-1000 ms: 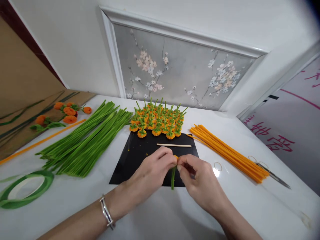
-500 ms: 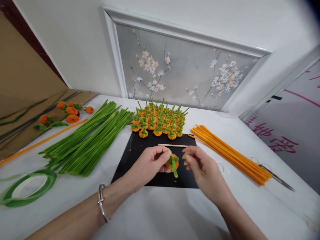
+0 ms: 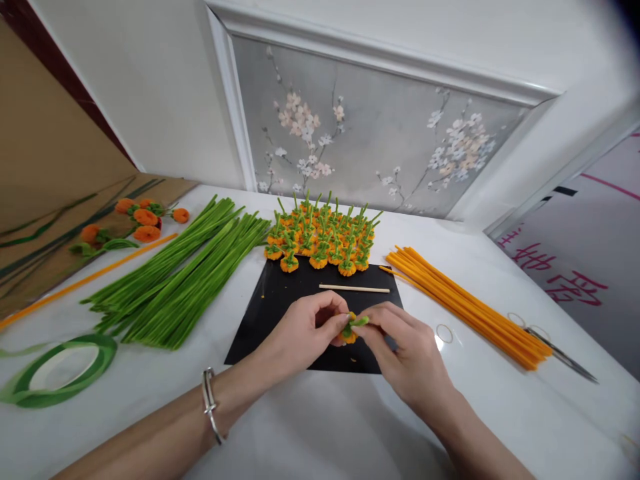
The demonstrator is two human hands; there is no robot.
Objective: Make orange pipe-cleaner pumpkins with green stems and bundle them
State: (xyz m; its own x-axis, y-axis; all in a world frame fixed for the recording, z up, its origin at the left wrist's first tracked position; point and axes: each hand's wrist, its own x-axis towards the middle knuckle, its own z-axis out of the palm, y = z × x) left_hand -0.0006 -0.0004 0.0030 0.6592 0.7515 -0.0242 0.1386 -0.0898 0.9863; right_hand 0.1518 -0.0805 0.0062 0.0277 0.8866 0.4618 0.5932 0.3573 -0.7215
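A small orange pipe-cleaner flower (image 3: 349, 335) with a green base and green stem is held over the black mat (image 3: 270, 320). My left hand (image 3: 313, 327), a silver bangle on its wrist, is closed on the flower's left side. My right hand (image 3: 403, 340) touches the flower from the right, thumb and fingers pinched on its green part. The fingers partly cover the flower. Just beyond the hands, a thin pale wooden stick (image 3: 354, 289) lies on the mat. Several finished orange flowers (image 3: 320, 240) stand in rows at the mat's far edge, green stems up.
Green pipe cleaners (image 3: 185, 280) lie in a bundle at left, beside a roll of green tape (image 3: 25, 387). Orange pipe cleaners (image 3: 460, 307) and scissors (image 3: 570, 360) lie at right, near a thin ring (image 3: 444, 333). Rounder orange flowers (image 3: 145, 217) rest on brown paper at far left.
My right hand has moved left to the flower and pinched its green part; before, it was apart from it. The green stem now points right instead of down toward me.
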